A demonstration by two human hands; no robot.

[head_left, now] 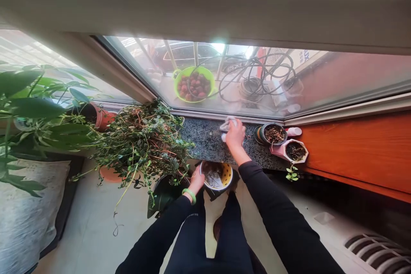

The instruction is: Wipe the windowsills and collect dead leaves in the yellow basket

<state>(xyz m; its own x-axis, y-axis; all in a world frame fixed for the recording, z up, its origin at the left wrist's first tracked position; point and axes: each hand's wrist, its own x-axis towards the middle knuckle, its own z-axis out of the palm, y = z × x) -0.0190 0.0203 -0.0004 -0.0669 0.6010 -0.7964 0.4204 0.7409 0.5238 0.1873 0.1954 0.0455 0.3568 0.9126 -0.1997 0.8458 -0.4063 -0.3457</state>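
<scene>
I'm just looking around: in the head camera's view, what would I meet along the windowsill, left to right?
Trailing plant → pale cloth in the right hand's grip → dark pot → pink pot → orange wood.

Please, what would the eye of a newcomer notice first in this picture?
Probably the bright green bowl of reddish round things, seen beyond the window. Next, perhaps, the trailing plant spilling over the dark sill, left of centre. At the middle, the right hand holds a pale cloth on the sill, while the left hand grips the spotted yellow-lined pot below.
</scene>
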